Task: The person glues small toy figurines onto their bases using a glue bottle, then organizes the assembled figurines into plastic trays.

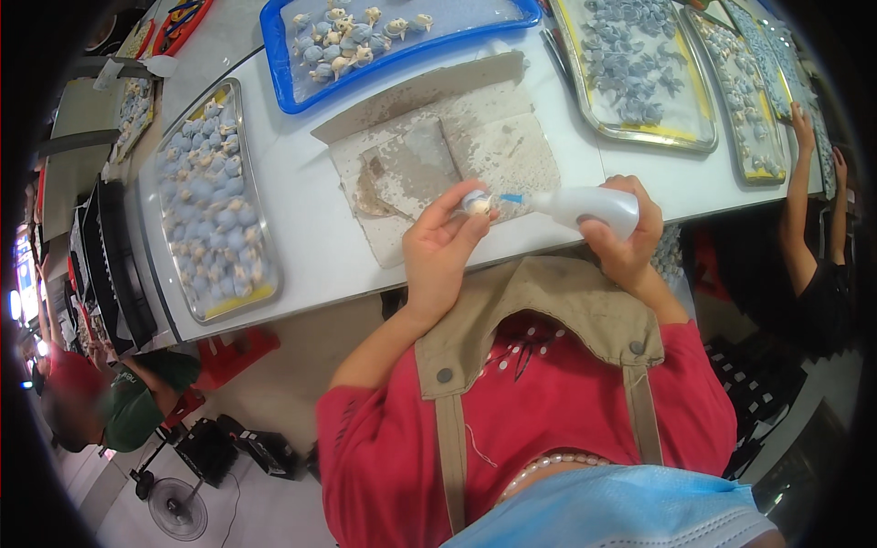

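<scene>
Between the thumb and fingers of my left hand (438, 251) is a small blue-grey and cream figurine (477, 203). My right hand (630, 233) is wrapped round a white squeeze bottle (585, 208), lying nearly level. Its narrow blue tip (512, 198) points left at the figurine, very close to it; whether they touch I cannot tell. Both hands are above the near edge of a stained, opened-out piece of cardboard (498, 151) on the white table.
A metal tray (239, 102) with many similar pieces lies at the left. Beyond the cardboard stands a blue tray (283, 82) with more figurines. Another metal tray (585, 110) of blue-grey parts is at the far right. Co-workers sit at both sides; a fan (177, 508) stands on the floor.
</scene>
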`<state>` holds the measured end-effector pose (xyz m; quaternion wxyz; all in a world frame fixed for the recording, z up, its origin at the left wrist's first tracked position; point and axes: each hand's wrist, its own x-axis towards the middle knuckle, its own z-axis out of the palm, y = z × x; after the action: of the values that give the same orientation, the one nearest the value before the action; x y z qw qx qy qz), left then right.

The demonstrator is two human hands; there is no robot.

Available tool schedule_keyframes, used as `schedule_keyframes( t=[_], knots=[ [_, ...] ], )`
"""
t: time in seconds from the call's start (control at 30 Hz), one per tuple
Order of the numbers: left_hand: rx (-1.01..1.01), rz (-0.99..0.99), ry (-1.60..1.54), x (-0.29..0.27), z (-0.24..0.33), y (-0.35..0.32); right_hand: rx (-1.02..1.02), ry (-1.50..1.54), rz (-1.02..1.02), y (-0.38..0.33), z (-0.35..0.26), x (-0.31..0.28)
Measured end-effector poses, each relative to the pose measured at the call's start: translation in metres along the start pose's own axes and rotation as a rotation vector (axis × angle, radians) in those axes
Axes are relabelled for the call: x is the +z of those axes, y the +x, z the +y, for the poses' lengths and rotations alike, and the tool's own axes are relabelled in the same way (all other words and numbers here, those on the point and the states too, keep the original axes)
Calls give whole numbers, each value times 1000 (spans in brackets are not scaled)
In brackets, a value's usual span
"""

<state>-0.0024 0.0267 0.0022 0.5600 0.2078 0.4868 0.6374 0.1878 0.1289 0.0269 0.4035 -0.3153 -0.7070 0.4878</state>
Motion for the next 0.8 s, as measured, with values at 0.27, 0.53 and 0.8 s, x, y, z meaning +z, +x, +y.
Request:
schedule_keyframes(
  t=[0.27, 0.53, 0.8],
  knots=[
    [22, 14, 49, -1, 0, -4, -202, -288, -39, 4, -15, 5],
    [32, 19, 54, -4, 2, -6, -270, -419, -82, 9, -25, 16],
    [26, 11, 35, -6, 3, -8, -263, -425, -74, 9, -25, 18]
  ],
)
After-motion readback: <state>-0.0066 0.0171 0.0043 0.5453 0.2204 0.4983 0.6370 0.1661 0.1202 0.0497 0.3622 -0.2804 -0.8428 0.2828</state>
